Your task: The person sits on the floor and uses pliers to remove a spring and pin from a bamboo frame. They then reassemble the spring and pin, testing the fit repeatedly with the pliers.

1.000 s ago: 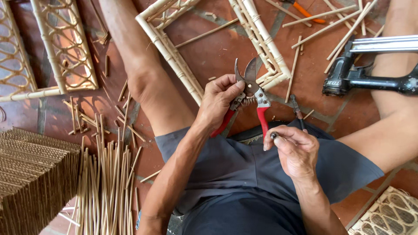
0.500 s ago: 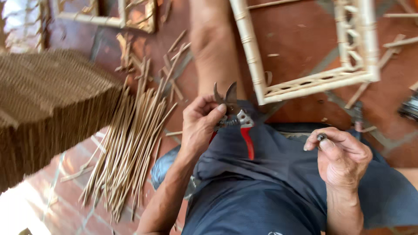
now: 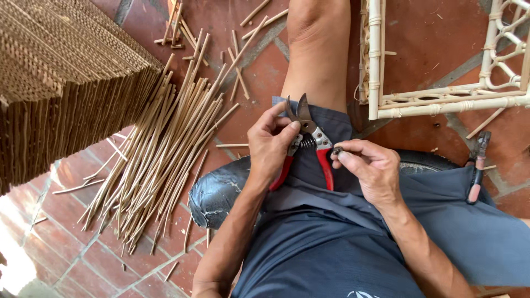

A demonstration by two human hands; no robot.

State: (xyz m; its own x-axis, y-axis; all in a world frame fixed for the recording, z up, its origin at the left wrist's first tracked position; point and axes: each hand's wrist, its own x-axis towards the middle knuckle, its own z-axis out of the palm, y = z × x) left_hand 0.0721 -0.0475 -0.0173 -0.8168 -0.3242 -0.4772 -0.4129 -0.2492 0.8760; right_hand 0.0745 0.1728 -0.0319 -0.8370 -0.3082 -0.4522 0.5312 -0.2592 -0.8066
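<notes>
Seated on red floor tiles (image 3: 419, 49) beside cut cane sticks (image 3: 165, 143), your left hand (image 3: 270, 146) is gripping red-handled pruning shears (image 3: 309, 144) steady while your right hand (image 3: 372, 168) is pinching a small dark piece (image 3: 336, 150) beside them.

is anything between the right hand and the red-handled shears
Nothing visible. The left hand holds the shears over the lap, and the right hand sits just beside the right handle, pinching a small dark piece at its fingertips.
</notes>
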